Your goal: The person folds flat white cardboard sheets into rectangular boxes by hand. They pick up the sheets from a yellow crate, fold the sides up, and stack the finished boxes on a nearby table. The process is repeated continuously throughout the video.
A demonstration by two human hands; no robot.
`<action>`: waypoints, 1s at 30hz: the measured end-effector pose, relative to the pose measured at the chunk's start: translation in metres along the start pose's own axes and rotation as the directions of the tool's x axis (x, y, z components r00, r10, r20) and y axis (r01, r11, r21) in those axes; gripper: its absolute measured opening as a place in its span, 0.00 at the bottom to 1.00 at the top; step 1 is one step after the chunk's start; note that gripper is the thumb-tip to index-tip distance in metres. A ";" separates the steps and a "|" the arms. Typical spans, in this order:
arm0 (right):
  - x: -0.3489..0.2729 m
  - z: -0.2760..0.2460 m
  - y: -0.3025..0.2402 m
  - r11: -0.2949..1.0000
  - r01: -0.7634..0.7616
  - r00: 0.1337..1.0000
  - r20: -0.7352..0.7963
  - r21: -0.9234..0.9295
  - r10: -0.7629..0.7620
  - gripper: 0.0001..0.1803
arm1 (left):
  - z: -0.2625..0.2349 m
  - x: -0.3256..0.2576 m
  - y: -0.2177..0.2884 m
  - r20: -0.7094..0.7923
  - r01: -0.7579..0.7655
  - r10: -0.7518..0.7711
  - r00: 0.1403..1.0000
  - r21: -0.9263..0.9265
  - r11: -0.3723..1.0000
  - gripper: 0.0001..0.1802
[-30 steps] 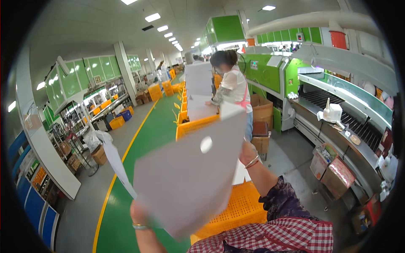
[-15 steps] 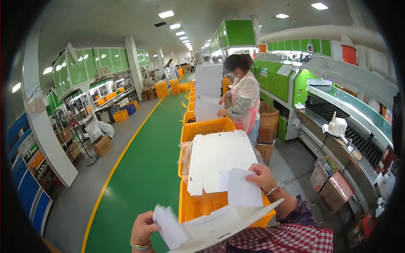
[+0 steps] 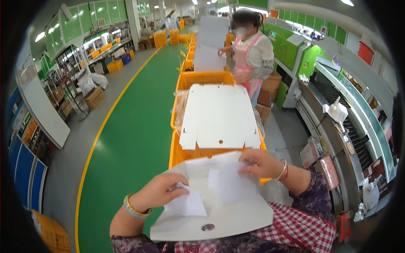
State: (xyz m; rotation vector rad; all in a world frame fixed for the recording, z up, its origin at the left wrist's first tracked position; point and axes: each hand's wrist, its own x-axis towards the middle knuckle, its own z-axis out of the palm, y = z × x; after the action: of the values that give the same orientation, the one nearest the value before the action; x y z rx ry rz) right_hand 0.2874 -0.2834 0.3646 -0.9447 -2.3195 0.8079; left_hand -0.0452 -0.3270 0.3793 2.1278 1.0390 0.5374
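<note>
A white cardboard box blank with an oval hole leans against my lap. My left hand bends over its left side, fingers closed on a small piece of white paper. At the upper right, my right hand pinches a larger white paper sheet that lies over the blank. Part of each paper hides behind the fingers. Just ahead, a flat white board with notched edges rests across yellow baskets. Clear plastic wrap shows under the board's left side.
A co-worker in a pink apron stands ahead right, beside more white boards. Right of me runs a machine with a conveyor. To the left is a green walkway; another yellow basket sits at lower left.
The view has tilted down. Both hands and their papers have come in over the box blank, which now lies flatter toward me. The co-worker has straightened and turned.
</note>
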 end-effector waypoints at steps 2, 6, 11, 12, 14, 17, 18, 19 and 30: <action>0.007 0.009 0.005 1.000 0.017 0.998 -0.065 0.001 -0.017 0.12 | 0.019 0.013 -0.007 -0.033 -0.002 -0.002 0.999 -0.114 0.993 0.10; 0.008 0.018 0.015 0.982 -0.054 0.995 -0.072 0.178 0.068 0.09 | 0.035 0.016 -0.043 -0.030 0.085 -0.096 0.995 -0.271 0.959 0.11; -0.025 -0.002 0.031 0.796 -0.156 0.944 -0.148 0.585 0.294 0.08 | 0.035 -0.008 -0.089 -0.279 0.023 -0.149 0.949 -0.409 0.912 0.19; -0.029 -0.003 0.032 0.798 -0.104 0.936 -0.211 0.593 0.280 0.08 | 0.037 -0.012 -0.103 -0.346 -0.022 -0.168 0.923 -0.483 0.876 0.21; -0.027 -0.002 0.034 0.775 -0.090 0.933 -0.219 0.626 0.285 0.07 | 0.042 -0.019 -0.129 -0.297 0.023 -0.214 0.931 -0.536 0.844 0.24; -0.016 -0.004 0.030 0.800 -0.082 0.935 -0.232 0.595 0.269 0.07 | 0.043 -0.019 -0.142 -0.183 0.122 -0.276 0.944 -0.583 0.803 0.16; -0.010 -0.004 0.025 0.817 -0.084 0.936 -0.237 0.571 0.262 0.07 | 0.047 -0.013 -0.136 -0.173 0.147 -0.321 0.931 -0.628 0.764 0.13; -0.001 -0.003 0.021 0.842 -0.077 0.947 -0.225 0.534 0.230 0.07 | 0.053 -0.007 -0.129 -0.162 0.171 -0.368 0.916 -0.673 0.720 0.09; 0.023 0.015 0.004 0.992 0.062 0.985 0.151 0.111 -0.078 0.15 | 0.029 0.023 -0.039 0.168 0.121 -0.039 0.985 -0.513 0.850 0.08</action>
State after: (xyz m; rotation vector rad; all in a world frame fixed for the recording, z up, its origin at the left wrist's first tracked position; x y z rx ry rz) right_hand 0.2648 -0.2686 0.3560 -0.7748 -2.3997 0.9952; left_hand -0.0338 -0.3029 0.3323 1.6062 0.7801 0.5357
